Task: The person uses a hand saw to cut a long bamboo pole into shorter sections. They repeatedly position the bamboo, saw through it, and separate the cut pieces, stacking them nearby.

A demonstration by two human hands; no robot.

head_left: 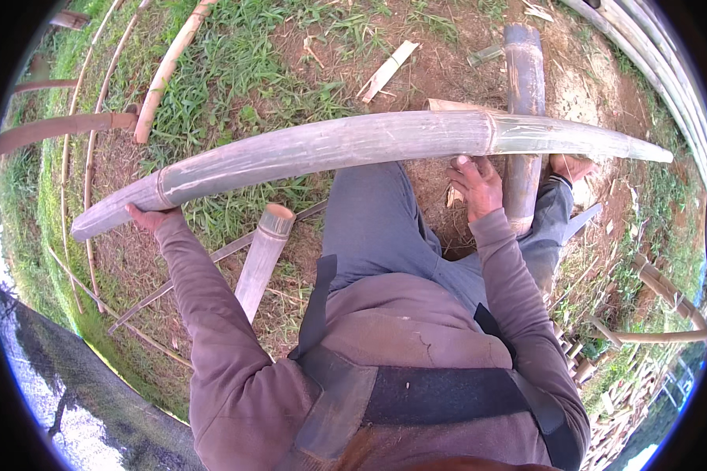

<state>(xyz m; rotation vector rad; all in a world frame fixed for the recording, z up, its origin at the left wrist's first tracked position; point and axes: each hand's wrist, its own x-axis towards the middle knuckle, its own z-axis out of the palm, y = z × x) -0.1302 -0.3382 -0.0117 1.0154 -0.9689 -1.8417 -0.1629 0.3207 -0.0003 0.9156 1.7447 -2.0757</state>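
Observation:
A long, thick bamboo pole (314,147), pale grey-green with joint rings, stretches across in front of me and looks bent through the lens. Near its left end, my left hand (153,217) is closed round the underside, fingers partly hidden behind it. Its right part crosses over a dark, weathered log (524,86) on the ground. Just below the pole's near edge is my right hand (479,187), fingers loosely bent and apart, fingertips at or very close to the bamboo. A light strip of split bamboo (452,104) shows behind the pole there.
A shorter cut bamboo piece (265,255) lies left of my legs beside a thin slat (181,271). My foot (573,166) is by the log. Long poles (644,55) lie at far right; a wooden pole (169,71) and rails stand left. A chip (390,71) lies ahead.

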